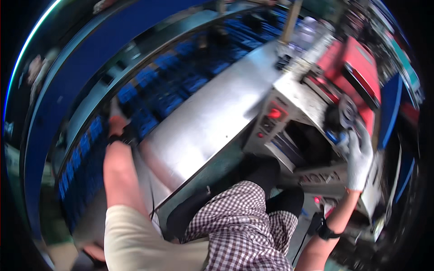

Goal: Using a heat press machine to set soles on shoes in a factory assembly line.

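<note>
Right fingers [364, 139] at red machine [361, 67], left fingers [115, 109] among blue pieces [194, 84], both grips unclear, long-edged metal tabletop [208, 113] between

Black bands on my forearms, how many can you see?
2: one black band on your left forearm, near the wrist, and another black band on your right forearm.

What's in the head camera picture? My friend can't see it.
A person's white-gloved right hand is beside a red machine, while the blurred left hand is by rows of blue pieces. A shiny metal surface lies between them.
</note>
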The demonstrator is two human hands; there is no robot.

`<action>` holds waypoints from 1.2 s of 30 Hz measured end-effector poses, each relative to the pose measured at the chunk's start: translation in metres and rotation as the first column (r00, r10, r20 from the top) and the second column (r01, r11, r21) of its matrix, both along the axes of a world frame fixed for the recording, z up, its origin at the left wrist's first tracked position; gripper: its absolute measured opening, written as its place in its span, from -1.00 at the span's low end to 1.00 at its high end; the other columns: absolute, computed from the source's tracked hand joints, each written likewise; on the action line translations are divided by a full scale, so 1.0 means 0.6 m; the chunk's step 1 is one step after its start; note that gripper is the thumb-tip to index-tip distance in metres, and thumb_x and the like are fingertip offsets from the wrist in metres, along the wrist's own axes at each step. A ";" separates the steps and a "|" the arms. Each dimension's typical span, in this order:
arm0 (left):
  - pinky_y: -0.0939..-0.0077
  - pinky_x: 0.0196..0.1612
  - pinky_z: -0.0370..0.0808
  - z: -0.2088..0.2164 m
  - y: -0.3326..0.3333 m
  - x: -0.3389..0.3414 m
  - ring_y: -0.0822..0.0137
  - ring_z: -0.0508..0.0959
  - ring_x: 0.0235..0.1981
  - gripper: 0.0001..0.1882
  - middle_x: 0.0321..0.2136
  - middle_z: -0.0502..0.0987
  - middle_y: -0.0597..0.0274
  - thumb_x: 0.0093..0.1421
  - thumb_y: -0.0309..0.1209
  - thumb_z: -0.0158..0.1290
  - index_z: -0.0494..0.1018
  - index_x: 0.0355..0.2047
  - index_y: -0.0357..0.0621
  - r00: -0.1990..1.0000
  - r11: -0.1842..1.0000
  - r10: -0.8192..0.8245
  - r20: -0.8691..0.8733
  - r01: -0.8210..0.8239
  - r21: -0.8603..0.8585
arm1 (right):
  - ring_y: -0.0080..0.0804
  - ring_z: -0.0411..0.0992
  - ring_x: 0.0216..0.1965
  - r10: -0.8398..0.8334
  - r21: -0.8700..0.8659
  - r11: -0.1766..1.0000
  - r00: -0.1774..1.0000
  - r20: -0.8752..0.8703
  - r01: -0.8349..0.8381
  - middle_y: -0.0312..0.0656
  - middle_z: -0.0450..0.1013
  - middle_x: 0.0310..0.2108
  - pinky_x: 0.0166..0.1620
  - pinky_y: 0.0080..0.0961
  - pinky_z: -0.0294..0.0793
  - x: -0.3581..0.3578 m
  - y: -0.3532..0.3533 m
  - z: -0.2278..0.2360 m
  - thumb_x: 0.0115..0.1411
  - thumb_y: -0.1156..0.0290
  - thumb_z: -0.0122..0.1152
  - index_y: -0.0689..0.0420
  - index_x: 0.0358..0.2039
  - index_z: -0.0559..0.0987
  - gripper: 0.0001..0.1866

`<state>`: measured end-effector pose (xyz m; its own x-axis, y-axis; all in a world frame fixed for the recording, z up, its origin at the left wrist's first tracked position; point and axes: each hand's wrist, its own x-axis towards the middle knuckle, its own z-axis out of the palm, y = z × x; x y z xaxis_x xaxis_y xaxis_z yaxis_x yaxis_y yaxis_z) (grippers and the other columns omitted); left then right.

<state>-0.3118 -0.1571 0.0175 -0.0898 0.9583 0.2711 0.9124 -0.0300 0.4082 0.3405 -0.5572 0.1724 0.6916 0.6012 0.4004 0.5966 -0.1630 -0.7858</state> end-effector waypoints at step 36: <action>0.49 0.07 0.46 0.469 -0.662 0.956 0.48 0.49 -0.08 -0.54 -0.06 0.54 0.25 0.35 -0.27 0.10 0.53 0.18 -0.25 -0.337 -0.342 -0.713 0.615 0.933 0.114 | -0.37 0.49 0.22 0.451 0.531 0.840 0.684 -0.574 -0.109 -0.01 0.40 0.33 0.30 -0.45 0.45 0.090 -0.453 0.194 0.41 0.16 0.07 0.25 0.48 0.24 -0.28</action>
